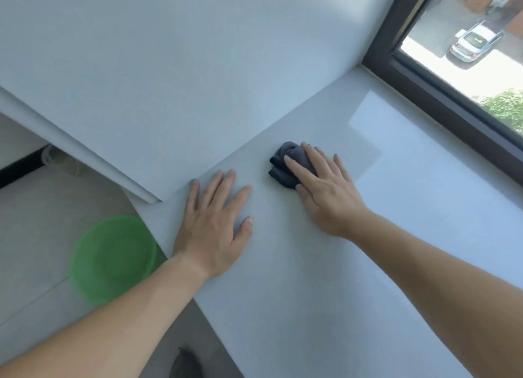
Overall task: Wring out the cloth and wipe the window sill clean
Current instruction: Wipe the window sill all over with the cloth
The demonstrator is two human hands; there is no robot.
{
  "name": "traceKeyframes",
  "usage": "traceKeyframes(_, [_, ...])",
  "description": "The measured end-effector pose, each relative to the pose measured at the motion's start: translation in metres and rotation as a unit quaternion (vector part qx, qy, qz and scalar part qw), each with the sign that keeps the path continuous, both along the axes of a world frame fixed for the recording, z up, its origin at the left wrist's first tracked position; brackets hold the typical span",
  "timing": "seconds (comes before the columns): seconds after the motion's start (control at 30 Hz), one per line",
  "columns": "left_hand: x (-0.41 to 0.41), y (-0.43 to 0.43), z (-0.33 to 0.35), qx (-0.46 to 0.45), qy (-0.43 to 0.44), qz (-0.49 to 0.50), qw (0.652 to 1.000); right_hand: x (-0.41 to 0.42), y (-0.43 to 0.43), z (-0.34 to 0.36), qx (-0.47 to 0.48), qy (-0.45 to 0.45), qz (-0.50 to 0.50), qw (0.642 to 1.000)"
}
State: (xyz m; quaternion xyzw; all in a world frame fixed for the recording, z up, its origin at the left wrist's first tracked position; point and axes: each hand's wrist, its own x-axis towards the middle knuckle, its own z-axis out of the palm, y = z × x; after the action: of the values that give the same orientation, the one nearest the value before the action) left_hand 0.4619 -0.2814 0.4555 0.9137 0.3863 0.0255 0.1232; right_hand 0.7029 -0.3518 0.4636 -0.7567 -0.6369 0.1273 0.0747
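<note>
A wide white window sill (396, 208) runs from the lower middle toward the dark window frame at the upper right. A bunched dark grey cloth (285, 162) lies on the sill near the left wall. My right hand (325, 188) presses flat on the cloth with straight fingers and covers its right part. My left hand (215, 222) rests palm down on the bare sill, fingers spread, just left of the cloth and not touching it.
A green basin (113, 258) sits on the floor below the sill's left end. The white side wall (169, 80) meets the sill right behind my left hand. The dark window frame (441, 94) borders the sill's far edge. A dark object (186, 363) shows at the bottom.
</note>
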Motion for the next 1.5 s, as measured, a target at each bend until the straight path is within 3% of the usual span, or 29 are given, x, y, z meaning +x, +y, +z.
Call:
traceKeyframes(0.1, [0.000, 0.000, 0.000, -0.001, 0.011, 0.002, 1.000, 0.042, 0.027, -0.003, 0.001, -0.007, -0.105, 0.994])
traceKeyframes(0.2, [-0.001, 0.000, -0.001, -0.003, 0.003, -0.001, 1.000, 0.028, 0.062, -0.002, 0.015, 0.007, -0.218, 0.976])
traceKeyframes(0.33, [-0.001, 0.000, -0.001, 0.001, 0.001, 0.003, 1.000, -0.027, 0.052, -0.002, 0.015, 0.005, -0.017, 1.000])
traceKeyframes(0.4, [-0.001, -0.002, -0.001, 0.004, -0.002, 0.004, 1.000, -0.012, 0.044, -0.001, 0.003, 0.002, 0.031, 1.000])
traceKeyframes(0.57, [0.000, -0.003, -0.002, 0.001, -0.045, 0.003, 0.999, 0.013, 0.064, -0.002, 0.021, -0.004, -0.160, 0.987])
traceKeyframes(0.63, [-0.002, -0.003, -0.004, -0.013, -0.093, 0.009, 0.996, -0.020, 0.061, -0.004, 0.039, -0.003, -0.126, 0.991])
traceKeyframes(0.7, [-0.006, -0.003, -0.006, -0.024, -0.125, 0.020, 0.992, -0.049, 0.041, -0.005, 0.029, 0.009, -0.030, 0.999])
traceKeyframes(0.8, [-0.016, -0.011, -0.006, -0.028, -0.123, 0.042, 0.991, -0.044, 0.020, -0.006, 0.007, 0.003, 0.031, 0.999])
traceKeyframes(0.97, [-0.039, -0.053, -0.004, -0.024, -0.098, 0.056, 0.993, -0.020, 0.034, -0.002, 0.040, 0.007, -0.189, 0.981])
traceKeyframes(1.0, [-0.040, -0.058, -0.004, -0.023, -0.095, 0.061, 0.993, -0.037, 0.034, -0.002, 0.051, 0.009, -0.187, 0.981])
traceKeyframes(1.07, [-0.038, -0.063, -0.003, -0.024, -0.094, 0.082, 0.992, -0.077, 0.019, -0.005, 0.062, 0.007, -0.077, 0.995])
traceKeyframes(1.17, [-0.033, -0.063, 0.000, -0.043, -0.090, 0.111, 0.989, -0.089, -0.021, -0.003, 0.001, 0.010, 0.058, 0.998])
traceKeyframes(1.23, [-0.033, -0.064, 0.000, -0.048, -0.097, 0.117, 0.987, -0.055, -0.030, -0.003, 0.008, -0.005, 0.016, 1.000])
traceKeyframes(1.3, [-0.034, -0.065, 0.000, -0.040, -0.097, 0.116, 0.988, -0.018, -0.028, -0.002, 0.026, -0.001, -0.111, 0.993])
traceKeyframes(1.4, [-0.035, -0.066, -0.003, -0.020, -0.090, 0.117, 0.989, -0.025, -0.025, 0.002, 0.025, 0.025, -0.228, 0.973])
traceKeyframes(1.5, [-0.035, -0.068, -0.005, -0.009, -0.079, 0.117, 0.990, -0.064, -0.050, 0.001, 0.012, 0.019, -0.081, 0.996])
